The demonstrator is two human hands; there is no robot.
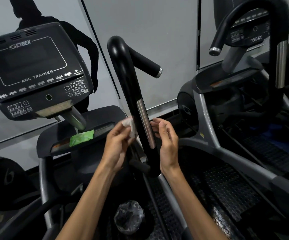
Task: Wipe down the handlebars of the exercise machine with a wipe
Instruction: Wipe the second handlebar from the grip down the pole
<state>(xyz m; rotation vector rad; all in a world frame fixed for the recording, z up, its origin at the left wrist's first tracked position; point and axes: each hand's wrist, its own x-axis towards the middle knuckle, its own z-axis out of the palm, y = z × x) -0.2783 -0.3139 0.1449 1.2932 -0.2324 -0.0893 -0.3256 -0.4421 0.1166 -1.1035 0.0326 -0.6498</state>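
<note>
The left hand [117, 146] pinches a crumpled white wipe [129, 126] in its fingertips, pressing it against the left side of the black handlebar [133, 101] — level with the steel contact strip [146, 123]. The right hand [166, 141] rests loosely curled on the bar's right side, fingertips touching it. A green wipe packet [81, 139] lies on the machine's tray — below the console [34, 70].

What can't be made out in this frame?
- Head view: how much of the wipe touches the handlebar; the left hand covers it.
- Right hand fingertips, behind the bar.
- Console key labels: too small.
- Green pack print: blurred.
</note>
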